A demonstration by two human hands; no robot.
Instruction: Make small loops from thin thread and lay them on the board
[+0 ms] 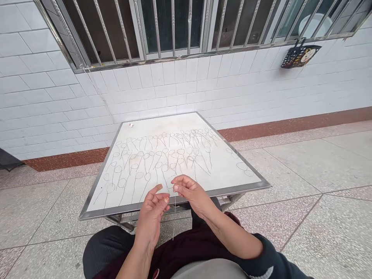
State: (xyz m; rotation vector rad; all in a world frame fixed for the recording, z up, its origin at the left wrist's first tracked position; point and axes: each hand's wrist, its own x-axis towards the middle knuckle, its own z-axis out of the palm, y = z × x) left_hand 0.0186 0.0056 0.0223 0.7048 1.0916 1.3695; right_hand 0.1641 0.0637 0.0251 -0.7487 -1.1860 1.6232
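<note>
"What did the strand look like on your head view?"

"From my remote seat I saw a thin, pale strand (175, 209), nearly straight, hanging over dark clothing (188, 250). Beyond it, many fine looped wires (165, 167) lay in rough rows on a white, gray-rimmed table (159, 121)."

"Any lettering?"

"A small red-and-white item (131, 125) sat near the table's far left corner, its markings too small for me to read. The dark bag (300, 56) hanging by the window bars (173, 27) carried a pale printed figure."

"And the strand against the hands?"

"It dropped below the right hand (188, 190), whose thumb and finger pinched its upper end. The left hand (154, 205) was just beside it, half curled, thumb near a fingertip; I couldn't tell whether it gripped anything."
</note>
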